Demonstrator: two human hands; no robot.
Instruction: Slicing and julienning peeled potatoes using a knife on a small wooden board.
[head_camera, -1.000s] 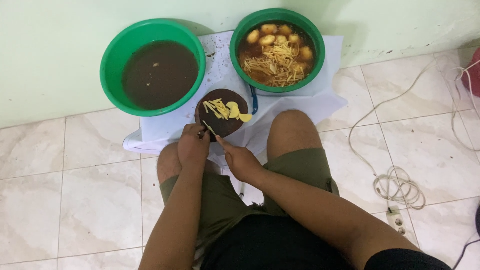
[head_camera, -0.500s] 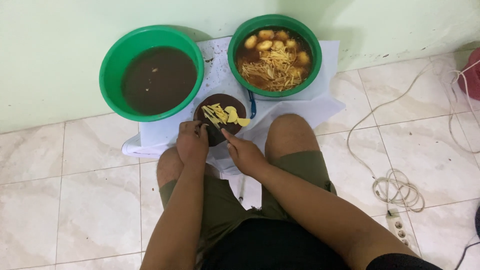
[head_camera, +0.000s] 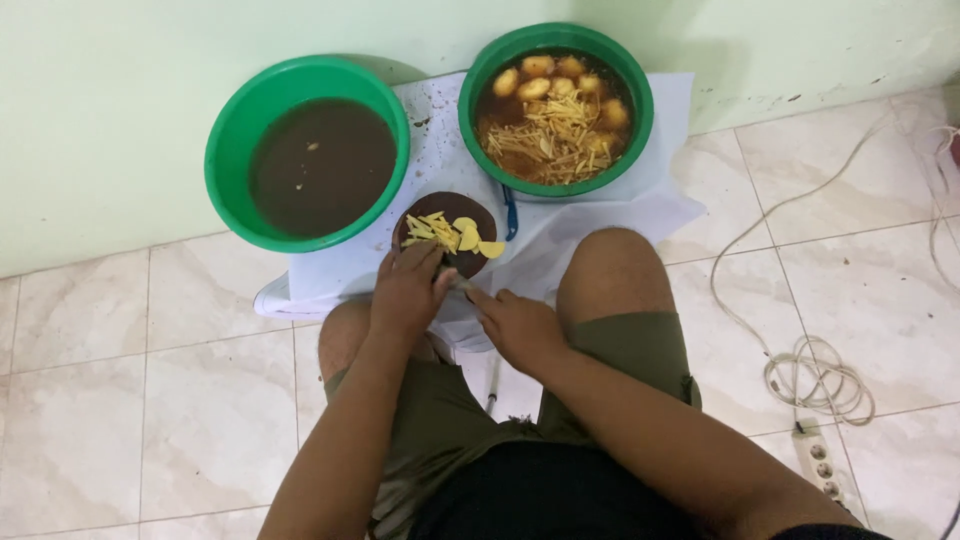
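While a person sits on a tiled floor, knees apart, the left hand (head_camera: 405, 290) rests fingers-down on the near edge of a small dark board (head_camera: 447, 230) bearing yellow slices and strips (head_camera: 452, 233). The right hand (head_camera: 520, 325) lies just beside it, curled; whether it grips anything cannot be told. Beyond stand two green basins: one (head_camera: 307, 150) of dark liquid, one (head_camera: 556, 107) with yellow shreds and chunks.
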